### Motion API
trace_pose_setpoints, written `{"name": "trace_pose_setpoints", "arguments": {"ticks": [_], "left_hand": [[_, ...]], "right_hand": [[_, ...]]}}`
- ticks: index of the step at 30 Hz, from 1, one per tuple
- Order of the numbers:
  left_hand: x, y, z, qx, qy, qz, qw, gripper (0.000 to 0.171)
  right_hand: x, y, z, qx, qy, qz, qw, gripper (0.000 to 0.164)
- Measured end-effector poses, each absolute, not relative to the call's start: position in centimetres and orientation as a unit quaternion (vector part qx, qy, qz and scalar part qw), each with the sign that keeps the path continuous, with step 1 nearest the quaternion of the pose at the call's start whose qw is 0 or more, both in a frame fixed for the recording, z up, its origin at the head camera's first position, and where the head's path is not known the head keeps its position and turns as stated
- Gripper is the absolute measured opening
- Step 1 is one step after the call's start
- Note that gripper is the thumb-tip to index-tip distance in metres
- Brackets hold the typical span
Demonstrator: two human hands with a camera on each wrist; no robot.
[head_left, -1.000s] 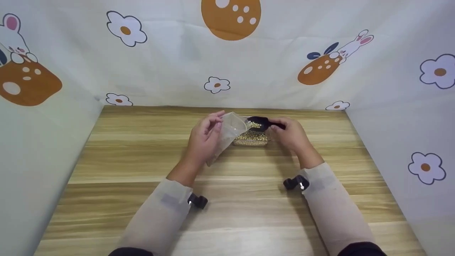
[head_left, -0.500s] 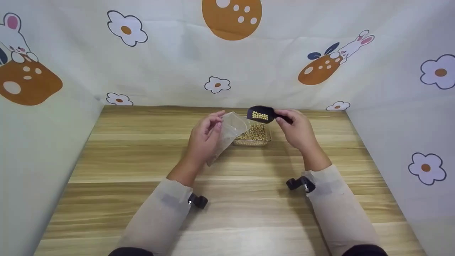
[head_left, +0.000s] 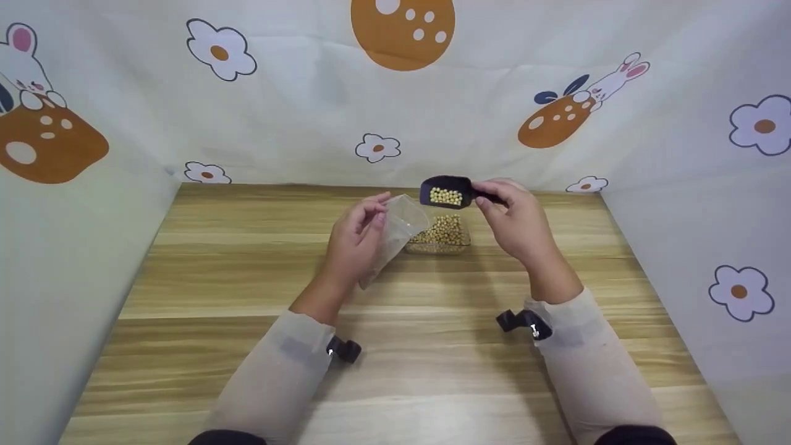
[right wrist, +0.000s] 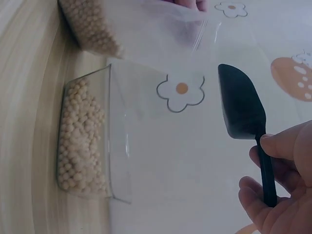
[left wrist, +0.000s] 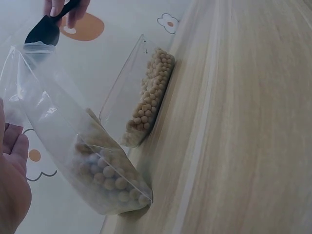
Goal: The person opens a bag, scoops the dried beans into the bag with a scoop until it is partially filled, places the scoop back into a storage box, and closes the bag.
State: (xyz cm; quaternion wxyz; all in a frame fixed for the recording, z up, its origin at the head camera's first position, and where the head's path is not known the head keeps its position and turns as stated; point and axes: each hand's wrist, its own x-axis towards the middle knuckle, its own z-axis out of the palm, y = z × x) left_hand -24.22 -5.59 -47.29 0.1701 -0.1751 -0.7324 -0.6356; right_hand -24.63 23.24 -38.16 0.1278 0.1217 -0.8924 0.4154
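Note:
My right hand point(head_left: 516, 222) grips the handle of a black scoop point(head_left: 445, 192) loaded with pale beans, held in the air above a clear box of beans point(head_left: 442, 235) on the wooden table point(head_left: 247, 272). My left hand point(head_left: 355, 238) pinches a clear plastic bag point(head_left: 398, 232) near its open mouth, just left of the scoop. The left wrist view shows the bag point(left wrist: 73, 146) standing on the table with beans at its bottom, the box point(left wrist: 141, 97) behind it. In the right wrist view the scoop point(right wrist: 241, 105) hangs beside the bag point(right wrist: 146, 34) and the box point(right wrist: 87, 141).
Cloth walls printed with flowers and rabbits point(head_left: 395, 93) close in the table at the back and both sides. Bare wood stretches to the left, right and front of the box. A small black camera mount point(head_left: 343, 349) sits on each wrist.
My right hand has lifted the scoop out of the box with beans in it and carried it up and slightly left toward the bag's mouth. The left hand and bag stayed still.

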Motion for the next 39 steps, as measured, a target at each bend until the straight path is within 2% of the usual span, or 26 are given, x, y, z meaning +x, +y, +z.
{"name": "trace_pose_setpoints", "arguments": {"ticks": [9,21,39], "left_hand": [[-24.1,-5.6,-47.2,-0.176,-0.728,-0.640,0.172,0.014],[-24.1,-5.6,-47.3,-0.180,-0.730,-0.638,0.168,0.015],[-24.2,-5.5,-47.2,-0.175,-0.723,-0.646,0.170,0.014]], "right_hand": [[-23.7,21.6,-36.8,0.176,-0.904,0.367,0.132,0.027],[-23.6,20.3,-35.4,0.205,-0.932,0.275,0.121,0.029],[-24.1,21.3,-36.4,0.200,-0.921,0.304,0.142,0.027]]}}
